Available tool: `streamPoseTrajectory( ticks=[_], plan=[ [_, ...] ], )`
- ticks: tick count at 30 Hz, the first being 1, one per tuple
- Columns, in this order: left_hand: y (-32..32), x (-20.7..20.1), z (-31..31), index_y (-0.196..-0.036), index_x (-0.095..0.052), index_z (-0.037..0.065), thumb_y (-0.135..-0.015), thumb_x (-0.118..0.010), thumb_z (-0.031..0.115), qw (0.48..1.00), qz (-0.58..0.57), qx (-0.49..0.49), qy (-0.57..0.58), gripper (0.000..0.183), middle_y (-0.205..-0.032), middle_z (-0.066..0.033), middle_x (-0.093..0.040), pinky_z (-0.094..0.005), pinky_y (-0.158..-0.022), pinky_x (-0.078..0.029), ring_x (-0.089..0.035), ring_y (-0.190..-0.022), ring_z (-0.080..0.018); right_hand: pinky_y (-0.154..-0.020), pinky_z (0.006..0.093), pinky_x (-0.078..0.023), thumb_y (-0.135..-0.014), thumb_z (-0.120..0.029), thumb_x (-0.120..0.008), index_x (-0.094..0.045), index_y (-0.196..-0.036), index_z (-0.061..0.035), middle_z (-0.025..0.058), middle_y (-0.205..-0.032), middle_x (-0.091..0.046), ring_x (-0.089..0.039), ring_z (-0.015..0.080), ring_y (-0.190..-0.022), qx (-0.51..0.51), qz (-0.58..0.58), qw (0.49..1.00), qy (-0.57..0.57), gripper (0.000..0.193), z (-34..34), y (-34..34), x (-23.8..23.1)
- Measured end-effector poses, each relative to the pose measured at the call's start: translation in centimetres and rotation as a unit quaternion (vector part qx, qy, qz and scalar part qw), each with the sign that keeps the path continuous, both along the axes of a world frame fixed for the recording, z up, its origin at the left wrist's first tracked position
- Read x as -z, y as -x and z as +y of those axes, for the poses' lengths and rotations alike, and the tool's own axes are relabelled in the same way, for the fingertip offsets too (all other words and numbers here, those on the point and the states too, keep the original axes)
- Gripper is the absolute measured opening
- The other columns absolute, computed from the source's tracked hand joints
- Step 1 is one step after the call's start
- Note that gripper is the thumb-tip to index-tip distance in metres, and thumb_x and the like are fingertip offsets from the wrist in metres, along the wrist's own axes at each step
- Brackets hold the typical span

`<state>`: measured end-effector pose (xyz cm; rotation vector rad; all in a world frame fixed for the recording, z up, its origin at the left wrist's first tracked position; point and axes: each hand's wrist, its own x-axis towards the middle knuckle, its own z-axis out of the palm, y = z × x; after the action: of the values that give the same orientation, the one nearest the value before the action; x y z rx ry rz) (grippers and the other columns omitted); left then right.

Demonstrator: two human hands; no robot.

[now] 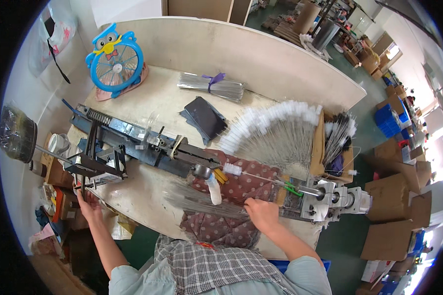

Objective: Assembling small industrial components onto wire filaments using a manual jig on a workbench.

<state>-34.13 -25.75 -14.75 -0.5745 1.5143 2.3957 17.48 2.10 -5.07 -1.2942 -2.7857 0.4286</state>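
My left hand (pixel 89 206) is curled at the lower end of a dark metal lever (pixel 82 189) on the left of the bench machine (pixel 147 147). My right hand (pixel 262 215) is closed at the right ends of a spread of thin metal wires (pixel 209 202), which lie over a brown dotted cloth (pixel 216 228). How many wires its fingers hold is hidden. Beyond it, a small white-bristled brush (pixel 232 169) sits on a wire running from the machine's jaws toward the spindle (pixel 330 195) at the right. A white-wrapped handle (pixel 214 189) hangs at the machine's middle.
Many white-tipped wire brushes (pixel 273 132) fan across the back right, beside a cardboard box (pixel 320 147) of more. Behind the machine are a dark phone-like slab (pixel 205 118), a tied wire bundle (pixel 210 86) and a blue owl-shaped fan (pixel 116 64). A low wall (pixel 261 54) borders the bench.
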Motion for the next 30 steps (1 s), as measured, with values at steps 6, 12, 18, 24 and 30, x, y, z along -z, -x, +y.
streamPoseTrajectory(
  ticks=[6,12,18,24,30],
  plan=[
    [-13.0,-3.1,7.4,-0.116,-0.05,0.01,-0.088,-0.055,0.039,0.995,-0.037,0.091,0.01,0.041,-0.112,-0.0046,-0.059,-0.0309,-0.08,-0.044,-0.056,-0.103,-0.0197,-0.058,0.036,-0.051,-0.077,-0.012,-0.063,-0.064,-0.092,-0.0147,0.0025,-0.081,-0.06,-0.064,0.0227,-0.07,0.01,0.057,0.997,-0.058,0.016,0.4,-2.2,-2.9],
    [-27.0,-10.6,17.0,-0.12,-0.048,0.005,-0.088,-0.058,0.024,0.872,-0.109,0.455,-0.144,0.038,-0.11,-0.0083,-0.057,-0.0337,-0.087,-0.045,-0.057,-0.103,-0.0212,-0.062,0.0361,-0.052,-0.075,-0.009,-0.063,-0.064,-0.099,-0.0105,0.0064,-0.086,-0.058,-0.062,0.0257,-0.074,-0.012,0.026,0.999,-0.019,0.024,-0.2,-3.7,-3.4],
    [-34.9,-14.5,23.3,-0.111,-0.05,0.004,-0.085,-0.06,0.012,0.845,-0.051,0.531,0.039,0.029,-0.097,-0.0042,-0.059,-0.0306,-0.08,-0.046,-0.058,-0.092,-0.017,-0.065,0.0403,-0.052,-0.078,-0.007,-0.06,-0.057,-0.093,-0.0053,0.0119,-0.086,-0.053,-0.062,0.0312,-0.077,0.055,0.048,0.997,-0.002,0.016,-0.7,-4.1,-2.5],
    [-28.1,-20.2,21.7,-0.098,-0.056,0.005,-0.094,-0.049,0.029,0.641,-0.393,0.533,-0.389,0.025,-0.074,-0.0073,-0.058,-0.0343,-0.064,-0.05,-0.057,-0.059,-0.0205,-0.068,0.0407,-0.052,-0.079,-0.007,-0.058,-0.053,-0.089,-0.0048,0.0127,-0.088,-0.053,-0.061,0.0331,-0.079,0.11,0.053,0.992,0.029,0.011,-0.9,-3.9,-2.9],
    [-29.7,-18.5,18.8,-0.092,-0.06,0.002,-0.095,-0.047,0.034,0.751,-0.251,0.591,-0.155,0.035,-0.069,-0.0093,-0.061,-0.0294,-0.057,-0.048,-0.056,-0.053,-0.0188,-0.068,0.0392,-0.051,-0.079,-0.004,-0.058,-0.057,-0.091,-0.003,0.0134,-0.087,-0.055,-0.06,0.031,-0.084,0.134,-0.052,0.988,-0.062,0.012,0.1,-4.8,-10.9]
  ],
)
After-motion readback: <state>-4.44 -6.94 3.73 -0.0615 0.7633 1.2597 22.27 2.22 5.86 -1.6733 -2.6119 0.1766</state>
